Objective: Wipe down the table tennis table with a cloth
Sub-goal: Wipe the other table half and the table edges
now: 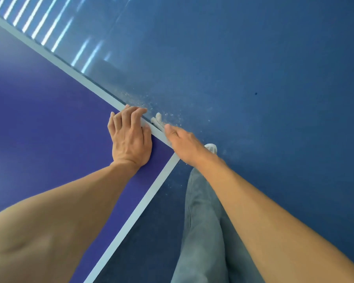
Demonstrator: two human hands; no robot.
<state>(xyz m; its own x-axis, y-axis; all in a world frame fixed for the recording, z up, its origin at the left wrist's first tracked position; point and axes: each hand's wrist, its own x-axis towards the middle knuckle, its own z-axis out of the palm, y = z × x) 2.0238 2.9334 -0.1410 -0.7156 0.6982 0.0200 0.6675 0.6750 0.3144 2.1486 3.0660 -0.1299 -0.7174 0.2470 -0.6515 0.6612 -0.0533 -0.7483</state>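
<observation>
The table tennis table has a purple-blue top with white border lines, and its corner lies near the middle of the view. My left hand rests palm-down on the top by the corner, its fingertips reaching the white edge line. My right hand is just off the table's side edge and grips a small whitish cloth against that edge. Only the cloth's end shows past my fingers. The fingers of my right hand are mostly hidden.
A blue floor surrounds the table, with pale dust specks scattered beside the edge. My leg in grey-blue jeans and a white shoe stand close to the table corner. Bright light stripes reflect on the floor at top left.
</observation>
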